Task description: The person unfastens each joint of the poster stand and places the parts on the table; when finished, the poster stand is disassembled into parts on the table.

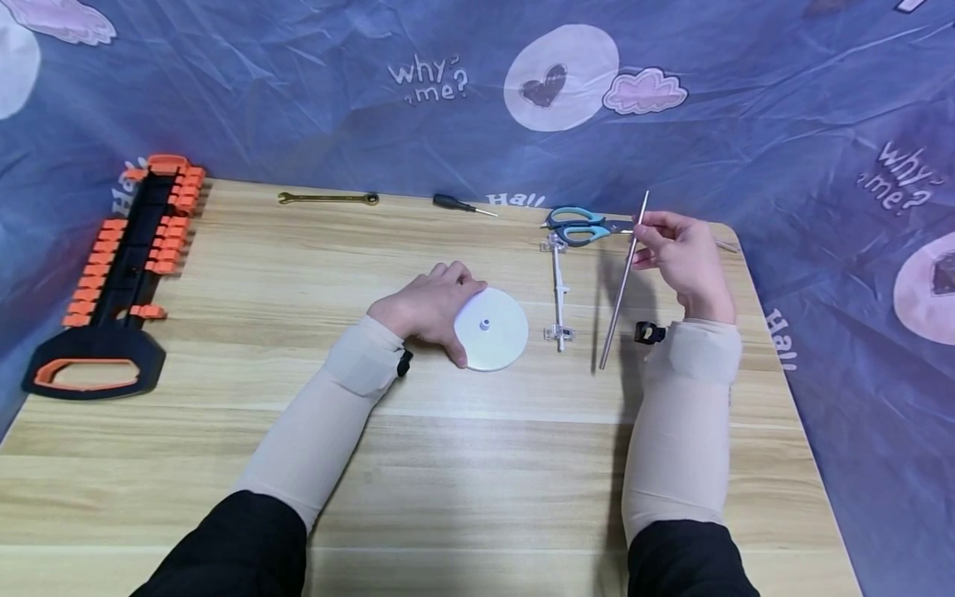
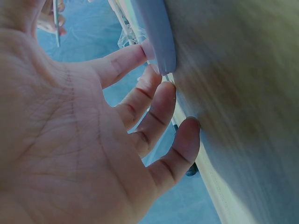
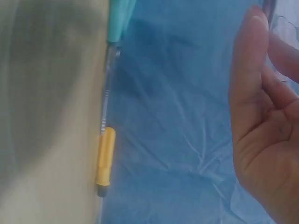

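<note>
A white round disc (image 1: 501, 344) with a small raised hub lies on the table. My left hand (image 1: 433, 307) holds it by its left edge, thumb at the near side and fingers at the far side. In the left wrist view the index finger meets the disc's rim (image 2: 161, 42), and the other fingers (image 2: 187, 135) curve beside it. My right hand (image 1: 690, 257) pinches a thin metal rod (image 1: 621, 294) near its upper end, the rod slanting down to the left. Between disc and rod lies a slim white bar (image 1: 559, 290) with clear plastic clips at both ends.
Along the back edge lie a wrench (image 1: 328, 198), a black-handled screwdriver (image 1: 458, 205) and blue-black scissors (image 1: 578, 225). A yellow-handled tool (image 3: 106, 156) shows in the right wrist view. A black rack with orange clips (image 1: 130, 257) sits at left. Patterned blue cloth (image 1: 321, 91) surrounds the table.
</note>
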Demonstrator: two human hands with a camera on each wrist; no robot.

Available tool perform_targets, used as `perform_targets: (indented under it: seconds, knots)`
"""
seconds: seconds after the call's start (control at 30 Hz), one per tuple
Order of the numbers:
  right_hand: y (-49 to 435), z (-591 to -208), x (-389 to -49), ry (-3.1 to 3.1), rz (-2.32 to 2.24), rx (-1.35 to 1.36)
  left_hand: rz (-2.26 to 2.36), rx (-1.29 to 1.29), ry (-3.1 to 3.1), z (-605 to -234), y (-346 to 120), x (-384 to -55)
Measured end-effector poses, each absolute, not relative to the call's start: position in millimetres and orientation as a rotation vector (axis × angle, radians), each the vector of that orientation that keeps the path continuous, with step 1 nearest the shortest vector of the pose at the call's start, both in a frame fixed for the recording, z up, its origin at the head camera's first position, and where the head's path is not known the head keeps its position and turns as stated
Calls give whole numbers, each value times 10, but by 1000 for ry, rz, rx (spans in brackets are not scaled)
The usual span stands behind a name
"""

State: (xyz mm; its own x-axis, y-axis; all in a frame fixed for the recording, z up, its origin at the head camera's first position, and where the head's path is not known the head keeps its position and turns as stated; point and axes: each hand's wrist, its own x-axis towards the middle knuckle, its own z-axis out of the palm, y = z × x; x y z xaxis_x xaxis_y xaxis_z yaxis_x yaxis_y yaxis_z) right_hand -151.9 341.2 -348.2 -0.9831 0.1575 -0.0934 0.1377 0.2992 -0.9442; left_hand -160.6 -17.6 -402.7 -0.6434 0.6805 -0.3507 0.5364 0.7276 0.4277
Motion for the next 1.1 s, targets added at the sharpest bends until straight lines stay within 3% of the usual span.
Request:
perform_targets:
  seconds: [0.8, 1.1]
  knots:
    - [3440, -3751, -1718, -3121, 1473, -282, 384, 953, 2446, -3918, -159, -1655]
    - [3266, -3895, -1652, -3246, 1360, -289, 395, 945, 2438, -4011, -205, -1572]
